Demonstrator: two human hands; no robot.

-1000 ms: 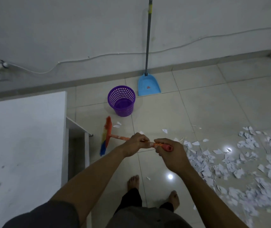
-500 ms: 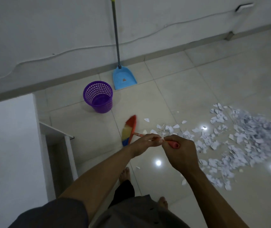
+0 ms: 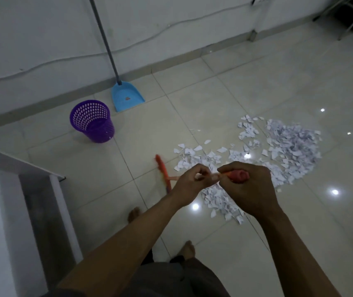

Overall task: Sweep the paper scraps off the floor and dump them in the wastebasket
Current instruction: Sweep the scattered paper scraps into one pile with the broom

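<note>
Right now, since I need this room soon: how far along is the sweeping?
Early. Done: little; the paper scraps lie in one loose patch on the floor. In hand: left hand and right hand grip the broom beside that patch. Left: piling them, fetching the dustpan by the wall, filling the wastebasket.

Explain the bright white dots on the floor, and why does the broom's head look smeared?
Head view: the dots look like overhead lamps mirrored in the glossy floor; the broom head is motion-blurred, probably swinging in weak light; the scraps are fairly crisp; the whole picture is dim.
</note>
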